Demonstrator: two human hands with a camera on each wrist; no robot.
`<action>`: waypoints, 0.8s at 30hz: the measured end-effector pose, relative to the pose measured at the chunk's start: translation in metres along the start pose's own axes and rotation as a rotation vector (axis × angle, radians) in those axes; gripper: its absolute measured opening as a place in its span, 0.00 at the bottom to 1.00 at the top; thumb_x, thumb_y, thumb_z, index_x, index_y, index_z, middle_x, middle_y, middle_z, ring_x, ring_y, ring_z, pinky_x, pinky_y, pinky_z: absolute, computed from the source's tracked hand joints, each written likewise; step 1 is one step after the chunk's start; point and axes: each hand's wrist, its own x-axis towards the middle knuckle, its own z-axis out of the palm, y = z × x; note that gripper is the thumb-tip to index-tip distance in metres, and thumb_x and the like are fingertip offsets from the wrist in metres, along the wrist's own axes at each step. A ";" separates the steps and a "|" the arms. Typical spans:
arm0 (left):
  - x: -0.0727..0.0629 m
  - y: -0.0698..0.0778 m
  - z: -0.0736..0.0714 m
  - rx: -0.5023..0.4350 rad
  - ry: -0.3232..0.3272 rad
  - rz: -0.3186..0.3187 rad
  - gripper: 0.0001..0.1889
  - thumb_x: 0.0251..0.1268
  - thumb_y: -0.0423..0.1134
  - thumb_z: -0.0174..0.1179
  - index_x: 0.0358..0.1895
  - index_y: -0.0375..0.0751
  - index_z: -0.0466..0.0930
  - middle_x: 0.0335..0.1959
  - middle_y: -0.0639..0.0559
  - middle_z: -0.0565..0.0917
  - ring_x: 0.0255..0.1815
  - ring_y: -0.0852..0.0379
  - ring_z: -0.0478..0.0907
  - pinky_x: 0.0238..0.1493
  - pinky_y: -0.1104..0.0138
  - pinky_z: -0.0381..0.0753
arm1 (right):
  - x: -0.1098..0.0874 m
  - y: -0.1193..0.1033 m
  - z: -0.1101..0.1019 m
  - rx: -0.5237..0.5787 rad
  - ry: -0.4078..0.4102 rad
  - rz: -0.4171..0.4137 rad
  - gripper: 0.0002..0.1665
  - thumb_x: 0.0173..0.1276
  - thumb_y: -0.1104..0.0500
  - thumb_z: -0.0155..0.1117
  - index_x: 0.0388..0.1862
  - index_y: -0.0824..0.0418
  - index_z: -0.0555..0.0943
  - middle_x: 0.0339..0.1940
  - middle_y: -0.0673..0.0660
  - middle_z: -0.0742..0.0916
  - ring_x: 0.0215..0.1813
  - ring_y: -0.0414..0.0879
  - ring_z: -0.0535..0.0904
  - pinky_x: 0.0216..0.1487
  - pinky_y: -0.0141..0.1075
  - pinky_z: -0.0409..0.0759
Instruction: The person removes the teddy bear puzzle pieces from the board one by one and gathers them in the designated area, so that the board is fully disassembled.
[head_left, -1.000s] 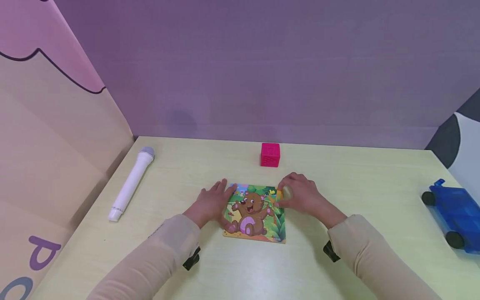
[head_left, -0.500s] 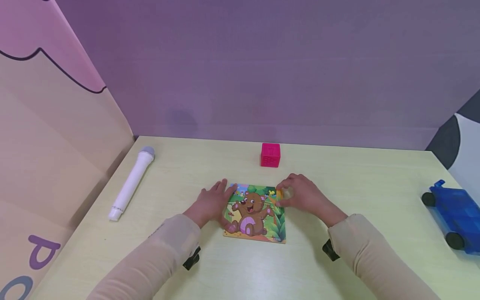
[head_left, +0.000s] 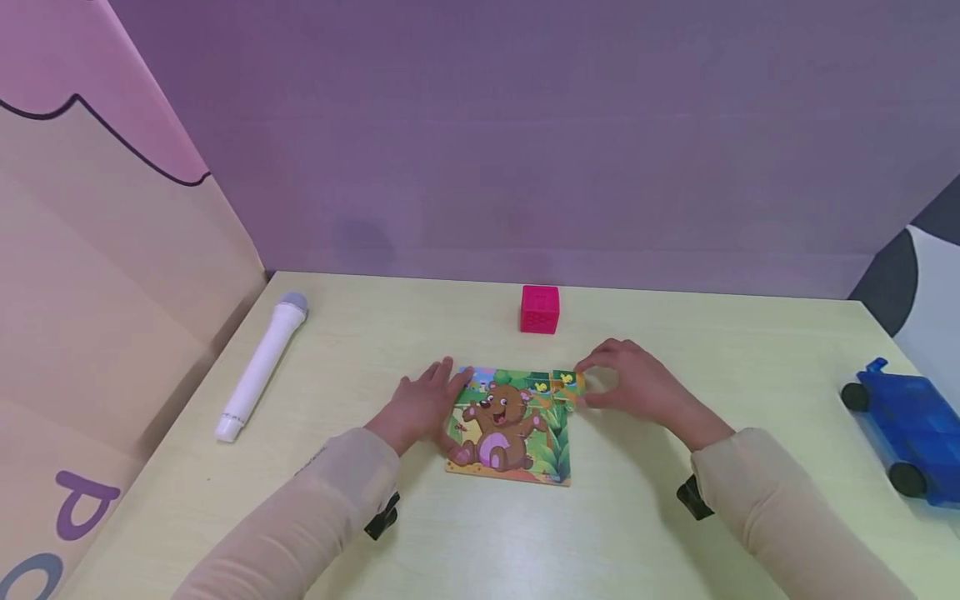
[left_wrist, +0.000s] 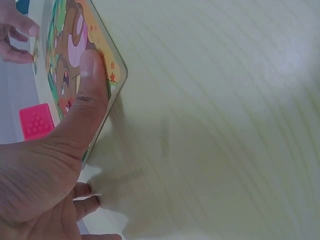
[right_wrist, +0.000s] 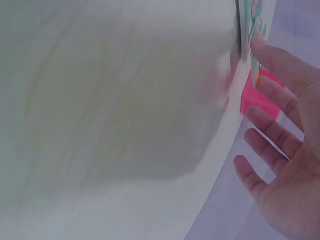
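A square picture puzzle [head_left: 506, 442] with a brown bear lies on the table. My left hand [head_left: 420, 408] rests at its left side, the fingers spread. In the left wrist view the left thumb [left_wrist: 92, 95] presses flat on the picture near a corner. My right hand [head_left: 633, 383] pinches a small puzzle piece [head_left: 567, 385] between thumb and index finger at the upper right corner. The piece, with a yellow bird on it, juts past the puzzle's right edge. In the right wrist view this piece [right_wrist: 256, 70] stands edge-on, the other fingers loosely spread.
A pink cube [head_left: 540, 309] sits behind the puzzle. On the left lies a white toy microphone [head_left: 262, 367]; a blue toy car [head_left: 907, 433] stands at the far right. A purple panel [head_left: 525, 150] rises behind the table.
My right hand has shifted to the right, drawing the puzzle piece partly off the puzzle's upper right corner. The left hand keeps its place.
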 end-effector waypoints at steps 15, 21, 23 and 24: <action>0.002 -0.004 0.002 0.004 -0.003 -0.004 0.62 0.43 0.58 0.81 0.81 0.40 0.54 0.80 0.33 0.54 0.80 0.37 0.54 0.69 0.36 0.64 | -0.006 0.036 -0.013 0.028 -0.030 0.011 0.24 0.59 0.52 0.80 0.52 0.61 0.87 0.50 0.62 0.84 0.56 0.64 0.77 0.60 0.61 0.73; 0.003 -0.005 0.003 -0.006 0.001 -0.003 0.63 0.42 0.57 0.82 0.81 0.40 0.54 0.80 0.33 0.54 0.80 0.37 0.53 0.69 0.35 0.63 | -0.005 0.040 -0.016 0.043 -0.058 0.046 0.26 0.59 0.53 0.79 0.54 0.64 0.86 0.50 0.62 0.84 0.56 0.64 0.78 0.59 0.60 0.75; 0.003 -0.005 0.003 -0.014 0.000 -0.003 0.63 0.42 0.57 0.82 0.81 0.40 0.54 0.80 0.33 0.54 0.80 0.37 0.53 0.70 0.35 0.63 | -0.005 0.041 -0.016 0.049 -0.069 0.072 0.27 0.60 0.52 0.79 0.54 0.64 0.86 0.50 0.63 0.84 0.55 0.64 0.78 0.58 0.60 0.76; 0.003 -0.005 0.004 -0.015 0.000 -0.003 0.63 0.42 0.57 0.82 0.81 0.40 0.54 0.80 0.33 0.53 0.80 0.37 0.53 0.70 0.35 0.63 | -0.004 0.041 -0.016 0.053 -0.073 0.083 0.27 0.60 0.52 0.79 0.55 0.65 0.85 0.50 0.62 0.84 0.54 0.63 0.78 0.57 0.59 0.76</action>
